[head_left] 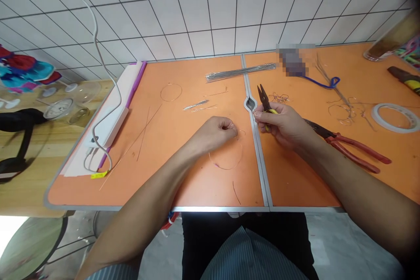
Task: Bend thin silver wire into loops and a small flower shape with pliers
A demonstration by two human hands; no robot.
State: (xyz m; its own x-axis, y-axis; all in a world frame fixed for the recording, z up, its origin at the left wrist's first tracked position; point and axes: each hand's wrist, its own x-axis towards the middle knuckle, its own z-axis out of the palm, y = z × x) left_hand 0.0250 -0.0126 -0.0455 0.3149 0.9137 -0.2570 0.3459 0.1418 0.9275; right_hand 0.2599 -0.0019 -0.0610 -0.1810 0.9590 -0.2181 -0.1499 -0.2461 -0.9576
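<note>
My left hand (216, 134) is closed, its fingertips pinching a thin copper-coloured wire loop (242, 157) that hangs down over the orange table. In my right hand (282, 124) is a pair of needle-nose pliers (264, 98) with yellow handles, jaws pointing up and away from me and slightly apart. A gap separates the pliers from the wire loop. Beside my right forearm lie larger pliers (354, 145) with red handles, partly covered by the arm. A short piece of wire (236, 193) rests near the front edge.
A bundle of straight wires (241, 72) lies at the back. Another wire ring (171, 92), twisted wire pieces (196, 104) and long wires (141, 133) lie left. A white power strip (113, 127) with a cable is further left. A white tape roll (395, 118) and tangled wire (344, 111) lie right.
</note>
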